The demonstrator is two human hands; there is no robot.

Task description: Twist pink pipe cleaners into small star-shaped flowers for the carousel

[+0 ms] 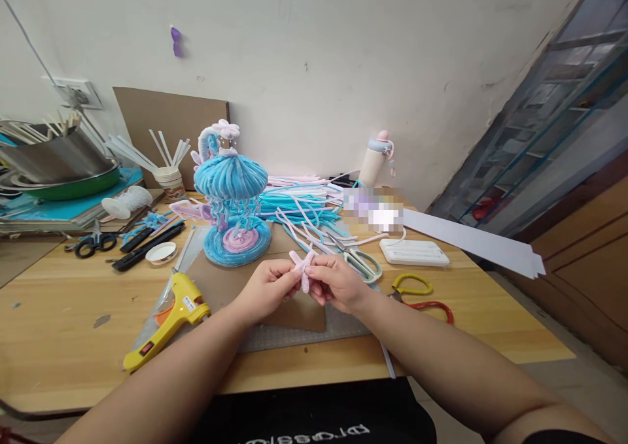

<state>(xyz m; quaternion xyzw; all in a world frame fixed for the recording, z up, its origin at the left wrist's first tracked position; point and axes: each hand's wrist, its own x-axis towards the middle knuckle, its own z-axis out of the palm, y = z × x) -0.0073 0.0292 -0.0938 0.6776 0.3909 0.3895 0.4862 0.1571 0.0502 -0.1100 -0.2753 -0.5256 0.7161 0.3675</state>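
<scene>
My left hand (267, 286) and my right hand (336, 282) meet over the middle of the wooden table (59, 313). Both pinch a small pink pipe-cleaner piece (303, 265) with short fuzzy arms sticking out like a flower. Their fingers are closed round its stem. Just behind the hands stands a blue and pink pipe-cleaner jellyfish model (231, 199) on a round coiled base. Under the hands lies a brown cardboard sheet (220, 284).
A yellow glue gun (169, 320) lies at the left front. Green-handled scissors (360, 263), yellow and red scissors (417, 293) and a white flat box (413, 252) lie to the right. Loose blue and white pipe cleaners (299, 208) pile behind. Black scissors (93, 241) and a pot (53, 163) sit far left.
</scene>
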